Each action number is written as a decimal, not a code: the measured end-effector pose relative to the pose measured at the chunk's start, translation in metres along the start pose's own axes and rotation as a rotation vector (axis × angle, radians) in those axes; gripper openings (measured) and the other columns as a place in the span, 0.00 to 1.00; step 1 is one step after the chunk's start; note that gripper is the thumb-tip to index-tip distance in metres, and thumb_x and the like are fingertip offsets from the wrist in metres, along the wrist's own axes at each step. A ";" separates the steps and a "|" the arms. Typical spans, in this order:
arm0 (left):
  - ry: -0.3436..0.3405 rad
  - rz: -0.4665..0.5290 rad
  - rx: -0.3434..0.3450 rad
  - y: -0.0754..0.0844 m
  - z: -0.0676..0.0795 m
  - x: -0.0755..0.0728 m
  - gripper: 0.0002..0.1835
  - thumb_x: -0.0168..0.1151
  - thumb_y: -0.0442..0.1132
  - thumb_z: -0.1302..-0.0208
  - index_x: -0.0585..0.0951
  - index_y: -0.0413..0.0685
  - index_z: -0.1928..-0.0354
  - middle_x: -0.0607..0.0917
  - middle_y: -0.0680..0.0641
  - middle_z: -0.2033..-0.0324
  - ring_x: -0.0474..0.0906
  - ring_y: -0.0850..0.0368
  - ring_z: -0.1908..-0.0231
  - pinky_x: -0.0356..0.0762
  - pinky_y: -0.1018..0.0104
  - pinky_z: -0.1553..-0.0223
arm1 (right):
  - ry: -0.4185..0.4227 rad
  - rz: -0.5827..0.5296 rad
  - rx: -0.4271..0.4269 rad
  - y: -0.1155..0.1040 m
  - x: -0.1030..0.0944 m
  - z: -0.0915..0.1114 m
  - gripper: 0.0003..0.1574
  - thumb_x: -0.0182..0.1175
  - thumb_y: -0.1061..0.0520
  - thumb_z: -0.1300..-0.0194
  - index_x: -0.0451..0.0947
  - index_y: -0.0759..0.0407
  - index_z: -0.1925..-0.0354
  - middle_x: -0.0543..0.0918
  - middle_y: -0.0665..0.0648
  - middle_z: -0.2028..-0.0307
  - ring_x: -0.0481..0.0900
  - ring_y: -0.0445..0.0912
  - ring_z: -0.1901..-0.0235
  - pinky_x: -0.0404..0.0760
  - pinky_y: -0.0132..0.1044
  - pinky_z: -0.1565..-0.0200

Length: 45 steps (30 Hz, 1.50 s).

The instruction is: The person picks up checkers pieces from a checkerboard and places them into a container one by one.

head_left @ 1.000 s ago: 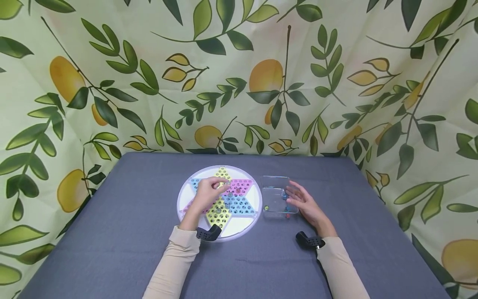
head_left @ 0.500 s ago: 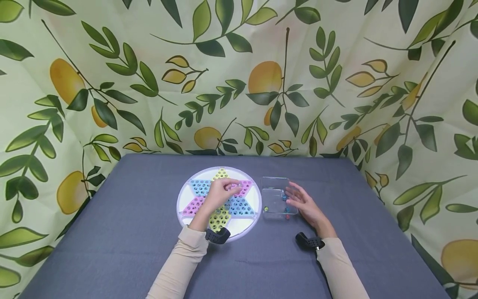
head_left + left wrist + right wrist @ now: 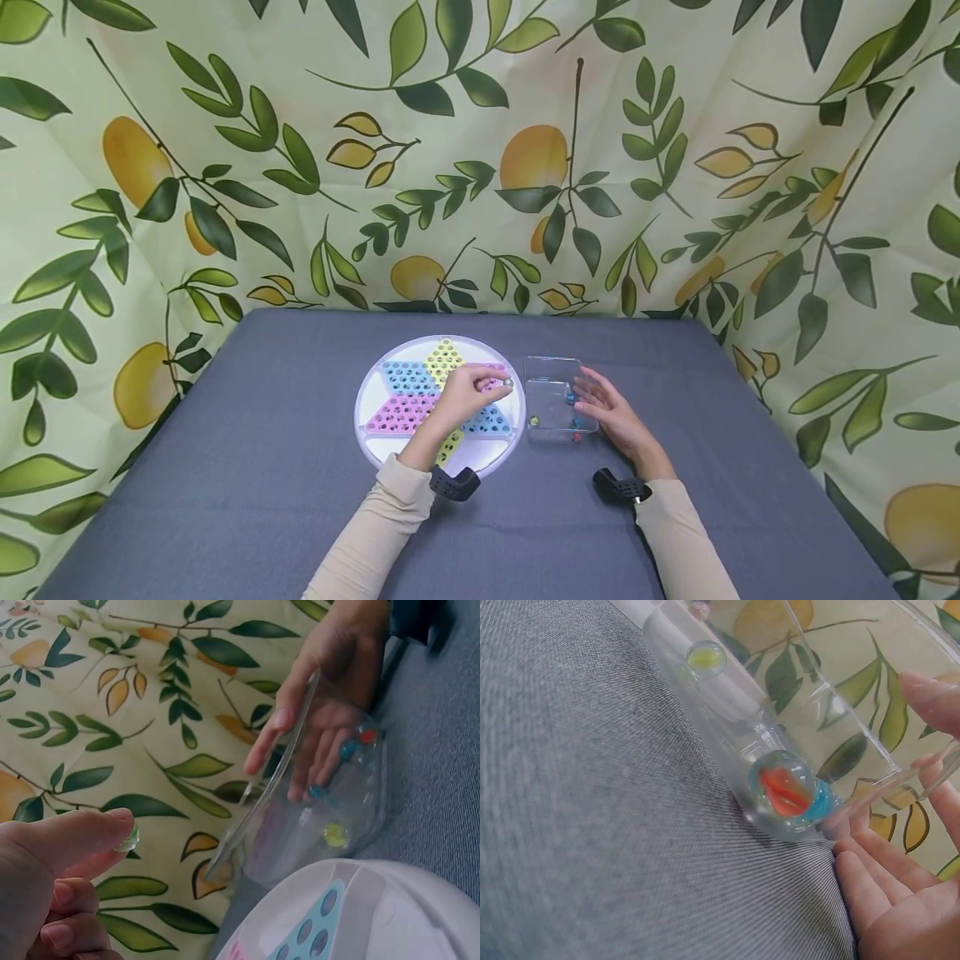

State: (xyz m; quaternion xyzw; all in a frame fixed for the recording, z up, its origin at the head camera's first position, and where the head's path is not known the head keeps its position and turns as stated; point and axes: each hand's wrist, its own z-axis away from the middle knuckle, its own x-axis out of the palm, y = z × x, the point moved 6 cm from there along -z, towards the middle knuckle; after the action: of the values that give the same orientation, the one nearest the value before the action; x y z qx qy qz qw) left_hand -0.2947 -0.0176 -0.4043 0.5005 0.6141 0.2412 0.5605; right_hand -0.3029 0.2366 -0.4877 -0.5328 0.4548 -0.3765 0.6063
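Observation:
My left hand (image 3: 463, 400) pinches a clear marble with a green swirl (image 3: 130, 838) between thumb and fingertip, above the right side of a round white Chinese checkers board (image 3: 491, 452). The board carries a star of yellow, pink and blue fields full of holes. To its right stands a clear plastic box (image 3: 551, 433). My right hand (image 3: 617, 417) rests beside the box's right wall, its fingers extended along the outside. Inside the box lie a yellow-green marble (image 3: 706, 658), a red marble (image 3: 784, 787) and blue marbles (image 3: 348, 750).
A grey cloth (image 3: 247, 467) covers the table beneath the board and box. Behind it hangs a curtain (image 3: 465, 125) printed with leaves and orange fruit. Each wrist wears a black camera mount (image 3: 454, 483).
My left hand has moved right across the board toward the box, carrying the marble and uncovering the board's left fields. The right hand and the box have stayed in place.

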 end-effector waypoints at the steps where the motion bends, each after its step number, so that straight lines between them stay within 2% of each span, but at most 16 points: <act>1: -0.002 -0.009 0.009 0.001 0.000 0.002 0.12 0.69 0.36 0.45 0.87 0.40 0.59 0.63 0.56 0.85 0.59 0.66 0.79 0.61 0.76 0.69 | 0.002 0.002 0.004 0.000 0.000 0.000 0.47 0.55 0.59 0.31 0.41 0.55 0.24 0.51 0.69 0.26 0.48 0.63 0.25 0.58 0.45 0.28; 3: -0.004 -0.031 0.026 0.004 -0.001 0.004 0.11 0.69 0.37 0.45 0.87 0.41 0.60 0.62 0.56 0.85 0.58 0.67 0.79 0.60 0.76 0.69 | 0.004 0.004 0.008 0.000 -0.001 0.000 0.47 0.55 0.58 0.31 0.41 0.54 0.24 0.50 0.69 0.26 0.48 0.63 0.25 0.49 0.56 0.28; 7: -0.020 -0.036 0.061 0.009 -0.001 0.011 0.11 0.69 0.37 0.45 0.87 0.39 0.60 0.61 0.56 0.85 0.56 0.68 0.80 0.57 0.77 0.74 | 0.005 0.009 0.011 0.001 -0.001 0.000 0.47 0.56 0.57 0.31 0.41 0.55 0.24 0.51 0.69 0.26 0.48 0.63 0.25 0.49 0.57 0.28; 11: -0.050 0.002 0.063 0.012 0.001 0.017 0.12 0.68 0.36 0.44 0.86 0.37 0.60 0.60 0.56 0.84 0.54 0.67 0.81 0.54 0.77 0.78 | 0.007 0.009 0.009 0.001 -0.001 0.001 0.47 0.56 0.58 0.31 0.41 0.56 0.24 0.51 0.69 0.26 0.48 0.63 0.25 0.63 0.37 0.30; 15: -0.068 -0.010 0.048 0.012 0.001 0.023 0.12 0.67 0.37 0.43 0.86 0.38 0.59 0.60 0.56 0.84 0.55 0.66 0.80 0.53 0.77 0.77 | 0.012 -0.021 -0.007 -0.001 0.000 0.001 0.47 0.56 0.60 0.32 0.41 0.59 0.25 0.51 0.71 0.26 0.47 0.65 0.26 0.66 0.14 0.45; 22: -0.094 -0.022 0.009 0.009 0.001 0.030 0.13 0.67 0.38 0.43 0.86 0.39 0.57 0.61 0.56 0.83 0.56 0.65 0.79 0.54 0.77 0.77 | 0.009 -0.039 -0.007 -0.001 0.001 0.001 0.47 0.56 0.60 0.32 0.41 0.59 0.25 0.50 0.70 0.26 0.47 0.64 0.25 0.66 0.12 0.49; 24: -0.098 -0.019 0.009 0.008 0.000 0.031 0.13 0.67 0.38 0.42 0.86 0.39 0.57 0.61 0.56 0.84 0.55 0.66 0.80 0.54 0.77 0.77 | 0.009 -0.036 -0.004 -0.001 0.001 0.001 0.47 0.56 0.60 0.32 0.42 0.59 0.25 0.50 0.70 0.26 0.48 0.63 0.25 0.66 0.13 0.46; 27: -0.098 -0.029 0.027 0.008 0.000 0.033 0.13 0.67 0.38 0.43 0.86 0.40 0.57 0.60 0.56 0.84 0.55 0.66 0.80 0.54 0.77 0.77 | 0.011 -0.031 0.003 -0.001 0.001 0.000 0.47 0.56 0.60 0.32 0.42 0.57 0.25 0.50 0.70 0.26 0.48 0.63 0.25 0.66 0.30 0.33; 30: -0.099 -0.037 0.034 0.008 0.000 0.036 0.12 0.68 0.38 0.43 0.86 0.41 0.58 0.60 0.56 0.84 0.55 0.66 0.80 0.54 0.77 0.77 | 0.021 -0.020 0.023 0.001 0.000 0.000 0.47 0.56 0.60 0.32 0.42 0.55 0.25 0.51 0.69 0.26 0.48 0.62 0.25 0.54 0.50 0.27; 33: -0.112 -0.033 0.025 0.007 0.000 0.039 0.13 0.67 0.38 0.43 0.86 0.40 0.57 0.61 0.56 0.84 0.55 0.65 0.80 0.54 0.77 0.77 | 0.016 -0.016 0.020 0.000 0.000 -0.001 0.46 0.55 0.60 0.32 0.42 0.55 0.25 0.50 0.70 0.26 0.48 0.63 0.25 0.48 0.57 0.27; 35: -0.123 -0.028 0.012 0.006 0.000 0.041 0.13 0.67 0.38 0.43 0.86 0.40 0.57 0.61 0.56 0.85 0.55 0.65 0.81 0.54 0.77 0.78 | 0.012 -0.015 0.015 -0.001 0.000 0.000 0.46 0.55 0.60 0.32 0.42 0.56 0.25 0.50 0.70 0.26 0.48 0.62 0.25 0.55 0.50 0.27; 37: -0.129 -0.028 0.013 0.006 0.000 0.043 0.13 0.68 0.38 0.43 0.86 0.40 0.57 0.61 0.56 0.85 0.55 0.66 0.81 0.54 0.78 0.78 | 0.004 -0.018 0.004 -0.002 0.001 0.000 0.47 0.55 0.60 0.32 0.41 0.57 0.25 0.50 0.70 0.26 0.48 0.63 0.25 0.63 0.36 0.30; 39: -0.133 -0.026 0.013 0.005 0.001 0.045 0.13 0.68 0.37 0.43 0.86 0.39 0.57 0.61 0.56 0.85 0.55 0.66 0.82 0.54 0.78 0.78 | 0.003 -0.031 0.001 -0.002 0.001 0.000 0.47 0.56 0.60 0.32 0.41 0.57 0.25 0.50 0.70 0.26 0.48 0.63 0.25 0.66 0.22 0.38; 41: -0.135 -0.030 0.015 0.004 0.001 0.047 0.12 0.68 0.37 0.43 0.86 0.39 0.58 0.61 0.57 0.85 0.55 0.67 0.82 0.54 0.78 0.78 | 0.003 -0.036 -0.001 -0.003 0.001 0.000 0.47 0.56 0.60 0.32 0.42 0.57 0.25 0.51 0.70 0.26 0.48 0.63 0.25 0.66 0.13 0.46; 43: -0.140 -0.037 0.013 0.002 0.001 0.049 0.12 0.67 0.37 0.43 0.86 0.39 0.58 0.61 0.57 0.85 0.54 0.67 0.82 0.54 0.78 0.78 | 0.004 -0.043 0.001 -0.003 0.002 0.000 0.47 0.56 0.60 0.32 0.42 0.57 0.25 0.50 0.70 0.26 0.48 0.63 0.25 0.66 0.13 0.47; 45: -0.144 -0.043 0.012 0.001 0.001 0.051 0.12 0.67 0.36 0.43 0.86 0.38 0.58 0.60 0.56 0.86 0.54 0.67 0.82 0.54 0.78 0.78 | 0.005 -0.035 0.008 -0.002 0.002 0.000 0.47 0.56 0.60 0.32 0.42 0.57 0.25 0.50 0.70 0.26 0.48 0.63 0.25 0.66 0.22 0.38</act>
State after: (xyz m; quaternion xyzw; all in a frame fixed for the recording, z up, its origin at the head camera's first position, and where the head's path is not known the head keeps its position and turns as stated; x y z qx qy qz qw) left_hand -0.2866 0.0273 -0.4269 0.5065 0.5842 0.1887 0.6054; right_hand -0.3019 0.2349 -0.4857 -0.5373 0.4454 -0.3903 0.6005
